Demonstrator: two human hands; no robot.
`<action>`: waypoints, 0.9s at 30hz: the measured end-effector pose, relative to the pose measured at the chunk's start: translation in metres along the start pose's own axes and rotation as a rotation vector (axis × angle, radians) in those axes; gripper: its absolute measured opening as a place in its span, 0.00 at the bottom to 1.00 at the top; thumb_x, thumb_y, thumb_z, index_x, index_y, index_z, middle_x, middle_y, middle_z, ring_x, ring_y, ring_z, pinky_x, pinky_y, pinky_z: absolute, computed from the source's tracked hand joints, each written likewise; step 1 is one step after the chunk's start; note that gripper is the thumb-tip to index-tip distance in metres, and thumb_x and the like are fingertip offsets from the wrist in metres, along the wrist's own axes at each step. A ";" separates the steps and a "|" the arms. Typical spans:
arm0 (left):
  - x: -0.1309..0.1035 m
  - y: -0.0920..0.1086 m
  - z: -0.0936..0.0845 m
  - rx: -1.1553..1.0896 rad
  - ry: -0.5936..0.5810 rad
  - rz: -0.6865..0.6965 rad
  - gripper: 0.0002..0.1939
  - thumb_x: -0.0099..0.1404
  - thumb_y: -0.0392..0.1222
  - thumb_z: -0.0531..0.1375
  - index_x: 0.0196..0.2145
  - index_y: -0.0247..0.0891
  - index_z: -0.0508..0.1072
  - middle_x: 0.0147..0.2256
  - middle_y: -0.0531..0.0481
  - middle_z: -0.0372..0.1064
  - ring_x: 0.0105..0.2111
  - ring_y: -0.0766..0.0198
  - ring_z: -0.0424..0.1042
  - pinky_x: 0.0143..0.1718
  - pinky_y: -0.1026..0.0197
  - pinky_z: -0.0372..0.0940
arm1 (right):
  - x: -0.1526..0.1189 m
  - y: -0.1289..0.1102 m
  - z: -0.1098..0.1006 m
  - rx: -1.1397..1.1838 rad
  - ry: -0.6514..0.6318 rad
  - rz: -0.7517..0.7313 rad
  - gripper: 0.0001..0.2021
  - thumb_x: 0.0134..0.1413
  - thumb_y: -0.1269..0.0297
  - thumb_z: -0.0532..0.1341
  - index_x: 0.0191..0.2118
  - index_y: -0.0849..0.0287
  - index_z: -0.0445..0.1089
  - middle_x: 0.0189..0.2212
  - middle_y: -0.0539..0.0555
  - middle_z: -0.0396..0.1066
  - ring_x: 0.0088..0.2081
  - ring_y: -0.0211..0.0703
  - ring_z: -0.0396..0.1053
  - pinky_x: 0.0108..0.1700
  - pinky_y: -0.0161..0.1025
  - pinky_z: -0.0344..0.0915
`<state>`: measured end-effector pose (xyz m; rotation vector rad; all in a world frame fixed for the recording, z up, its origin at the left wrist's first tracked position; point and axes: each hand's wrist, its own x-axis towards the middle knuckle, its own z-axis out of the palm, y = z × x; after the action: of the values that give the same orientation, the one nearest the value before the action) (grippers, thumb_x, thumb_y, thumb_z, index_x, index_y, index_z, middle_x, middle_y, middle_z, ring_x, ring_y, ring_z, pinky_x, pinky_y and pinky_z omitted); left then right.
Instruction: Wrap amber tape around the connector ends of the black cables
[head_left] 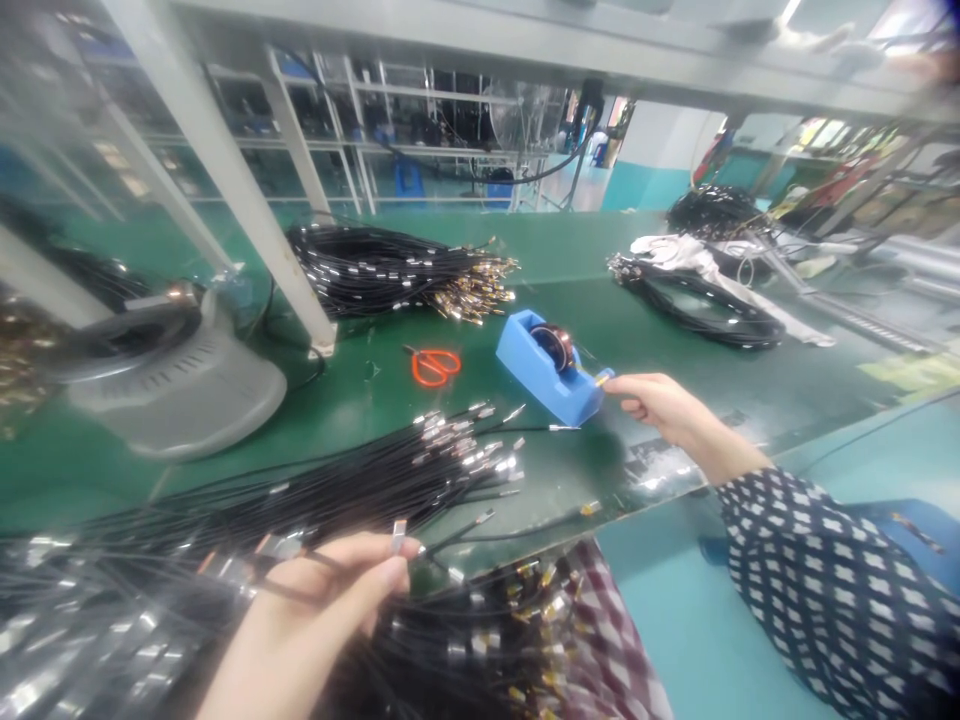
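My left hand [330, 600], low in the view, pinches a black cable [300, 592] between thumb and forefinger, its small metal connector [399, 533] sticking up past the fingertips. At the front of a blue tape dispenser [551, 375], my right hand [667, 410] has thumb and forefinger closed on the end of the amber tape [603, 379]. The dispenser carries a brown-amber tape roll [553, 348]. Just beyond my left hand lies a bundle of black cables [360, 475] with silvery connector ends. More cables with gold ends [547, 640] hang below the table edge.
Orange-handled scissors [435, 367] lie on the green table [480, 370] left of the dispenser. Farther back are a cable bundle [390, 272] and a coiled cable [701, 305] with white cloth. A grey rounded device [180, 380] stands left, near a slanting white post [232, 180].
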<state>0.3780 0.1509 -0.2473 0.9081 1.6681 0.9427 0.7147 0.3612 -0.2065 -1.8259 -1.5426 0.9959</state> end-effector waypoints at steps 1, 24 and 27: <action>0.001 0.000 -0.001 0.005 -0.001 0.000 0.25 0.51 0.61 0.67 0.38 0.38 0.79 0.40 0.44 0.74 0.35 0.59 0.68 0.34 0.63 0.63 | -0.001 -0.002 0.001 -0.026 0.024 -0.013 0.21 0.45 0.54 0.61 0.38 0.68 0.76 0.22 0.54 0.62 0.24 0.35 0.53 0.26 0.35 0.48; -0.016 0.011 0.018 -0.118 0.075 0.260 0.10 0.57 0.44 0.67 0.37 0.38 0.78 0.36 0.48 0.76 0.32 0.66 0.71 0.32 0.67 0.66 | -0.132 -0.058 0.114 0.050 -0.836 -0.418 0.16 0.60 0.55 0.55 0.34 0.63 0.73 0.36 0.55 0.62 0.36 0.40 0.61 0.40 0.39 0.57; -0.019 0.014 0.018 -0.091 0.054 0.269 0.07 0.57 0.42 0.66 0.33 0.38 0.78 0.33 0.50 0.75 0.32 0.66 0.72 0.35 0.67 0.67 | -0.136 -0.060 0.118 0.018 -0.785 -0.459 0.15 0.61 0.56 0.55 0.31 0.61 0.72 0.34 0.54 0.61 0.35 0.38 0.61 0.38 0.38 0.57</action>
<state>0.4018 0.1428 -0.2315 1.0710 1.5586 1.2239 0.5751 0.2334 -0.2010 -0.9962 -2.2425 1.5648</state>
